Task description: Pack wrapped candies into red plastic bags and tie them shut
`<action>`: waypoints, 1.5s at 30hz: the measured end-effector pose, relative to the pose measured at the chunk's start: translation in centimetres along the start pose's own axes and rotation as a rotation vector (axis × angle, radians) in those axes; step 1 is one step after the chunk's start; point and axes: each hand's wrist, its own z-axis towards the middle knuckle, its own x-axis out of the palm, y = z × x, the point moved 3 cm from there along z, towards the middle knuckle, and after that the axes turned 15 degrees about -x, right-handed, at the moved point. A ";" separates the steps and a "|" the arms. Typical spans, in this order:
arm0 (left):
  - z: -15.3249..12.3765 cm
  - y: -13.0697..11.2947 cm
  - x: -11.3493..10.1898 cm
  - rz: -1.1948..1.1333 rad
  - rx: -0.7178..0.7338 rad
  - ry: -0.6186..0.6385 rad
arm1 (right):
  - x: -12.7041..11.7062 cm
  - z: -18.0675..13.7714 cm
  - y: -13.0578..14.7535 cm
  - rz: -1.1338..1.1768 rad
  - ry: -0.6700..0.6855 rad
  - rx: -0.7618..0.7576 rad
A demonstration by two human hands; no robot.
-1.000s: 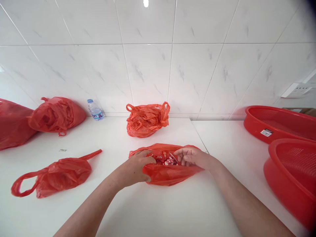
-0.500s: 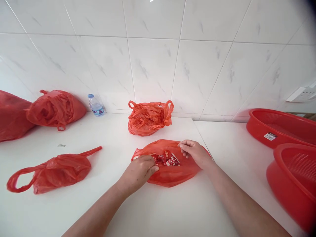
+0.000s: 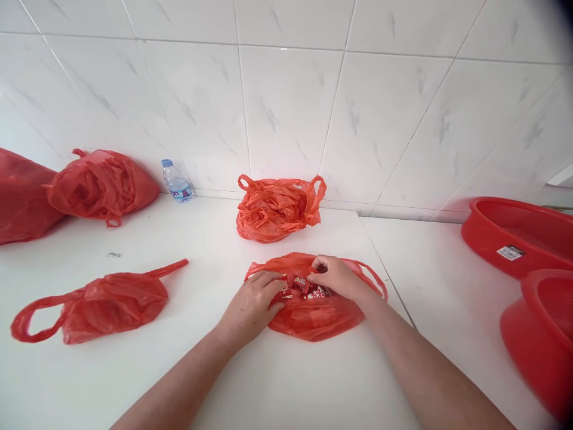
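A red plastic bag (image 3: 313, 325) lies spread on the white table, its mouth facing up. Several small red-and-white wrapped packets (image 3: 317, 292) show inside it. My left hand (image 3: 253, 301) rests over the bag's left edge, fingers apart and reaching toward the packets; the fingertips are partly hidden. At the upper right of the mouth, my right hand (image 3: 335, 278) has its thumb and index finger closed in a pinch. A bit of red shows between them, but whether it is a packet or the bag's film I cannot tell.
A crumpled red bag (image 3: 278, 212) stands behind, near the tiled wall. Another red bag (image 3: 116, 304) lies at left, with fuller red bags (image 3: 102, 185) and a water bottle (image 3: 176, 182) farther back. Red plastic baskets (image 3: 490, 242) stand at right on the white table (image 3: 215, 382).
My right hand has moved left and inward over the packets, uncovering the bag's right handle. My left hand's fingers have spread out. The view has shifted slightly.
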 end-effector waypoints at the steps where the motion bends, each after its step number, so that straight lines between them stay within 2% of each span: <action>1: 0.0 0.2 0.1 -0.012 -0.021 0.011 | -0.3 -0.1 -0.1 0.018 -0.015 -0.002; 9: -0.2 0.9 0.4 -0.068 -0.202 0.070 | -1.2 -0.8 -0.3 0.108 -0.113 -0.004; 15: -0.4 0.9 0.5 -0.073 -0.216 0.050 | -0.8 -1.0 0.2 0.159 -0.132 0.007; 20: -0.4 0.8 0.6 -0.041 -0.223 0.027 | -0.4 -0.9 -0.2 0.136 -0.186 -0.049; 22: -0.3 0.7 0.5 -0.024 -0.181 0.004 | -0.1 -0.9 -0.4 0.154 -0.211 -0.070; 25: -0.4 0.0 0.2 0.007 -0.035 -0.036 | 0.3 -0.9 -0.4 0.119 -0.265 -0.082; 27: -0.6 -0.7 0.0 0.024 0.087 -0.052 | 0.6 -1.1 -0.3 0.092 -0.253 -0.081; 30: -1.1 -1.7 0.3 0.056 0.210 -0.010 | 0.6 -1.3 0.1 0.030 -0.226 -0.099; 34: -1.6 -2.5 1.1 0.102 0.295 0.041 | -0.5 -2.0 1.2 -0.187 -0.274 -0.186; 39: -2.1 -3.1 1.2 0.122 0.371 0.019 | -0.7 -4.2 2.4 -0.315 -0.160 -0.240; 45: -2.6 -4.2 0.8 0.131 0.459 0.011 | -0.2 -7.6 2.0 -0.458 -0.088 -0.214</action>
